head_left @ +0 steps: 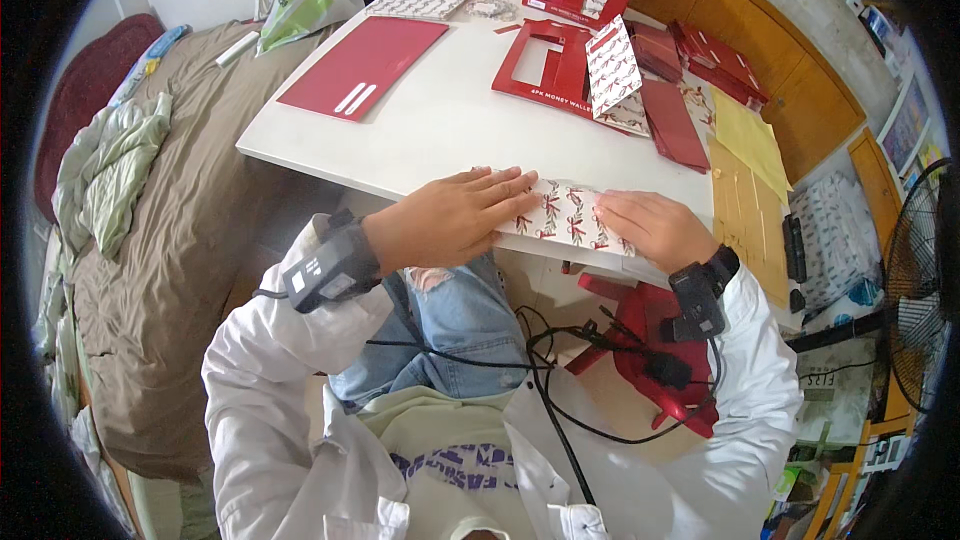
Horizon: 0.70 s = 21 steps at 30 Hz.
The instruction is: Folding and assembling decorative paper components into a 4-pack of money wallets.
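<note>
My left hand (455,218) lies flat and spread on the near edge of the white table (440,120), palm down, fingertips pressing the left end of a small patterned card (565,215) printed with red bows on white. My right hand (655,228) presses down on the card's right end, fingers loosely together; neither hand grips anything, both just pin the card to the tabletop. The card sits right at the table's near edge, between my hands, with its long side running along that edge. It looks like thin folded paperboard: light, fairly stiff along a crease but easy to dent or bend, and smooth enough that I judge it could slide on the table unless held flat. The safest places to take it seem to be the two short ends, pinched lightly, or along a folded edge. Farther back on the table from the card stands another patterned piece (612,65), propped against a red cut-out frame (545,65). Left of that frame lies a flat red sheet (365,65), and right of it sit dark red envelopes (672,120) and yellow sheets (745,140).
</note>
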Tool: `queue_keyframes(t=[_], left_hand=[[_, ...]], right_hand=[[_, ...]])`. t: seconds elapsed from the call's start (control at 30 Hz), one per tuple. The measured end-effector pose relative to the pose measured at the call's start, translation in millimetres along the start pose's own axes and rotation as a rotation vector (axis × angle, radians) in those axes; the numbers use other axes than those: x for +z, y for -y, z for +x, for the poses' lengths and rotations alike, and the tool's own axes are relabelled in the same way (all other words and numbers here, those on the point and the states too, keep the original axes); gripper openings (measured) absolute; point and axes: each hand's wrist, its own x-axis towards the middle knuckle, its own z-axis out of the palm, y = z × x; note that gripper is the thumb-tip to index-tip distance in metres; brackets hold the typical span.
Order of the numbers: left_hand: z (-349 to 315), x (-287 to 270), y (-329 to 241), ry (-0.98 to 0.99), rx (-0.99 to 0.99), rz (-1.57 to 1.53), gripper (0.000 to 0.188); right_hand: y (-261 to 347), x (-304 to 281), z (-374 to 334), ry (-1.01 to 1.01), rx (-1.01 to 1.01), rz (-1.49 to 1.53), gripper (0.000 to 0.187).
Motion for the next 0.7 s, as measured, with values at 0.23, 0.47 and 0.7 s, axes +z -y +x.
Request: queue_keyframes(t=[0.23,0.47,0.7], left_hand=[[10.7,14.3,4.9,0.064,-0.015,-0.049,0.053],[29.4,34.5,13.7,0.039,-0.030,-0.043,0.053],[27.2,29.0,20.3,0.027,-0.046,-0.175,0.064]], right_hand=[[16.2,14.4,7.0,0.034,0.222,0.078,0.035],[34.7,45.3,24.3,-0.028,0.406,0.041,0.049],[34.8,46.1,20.7,-0.043,0.436,0.188,0.060]])
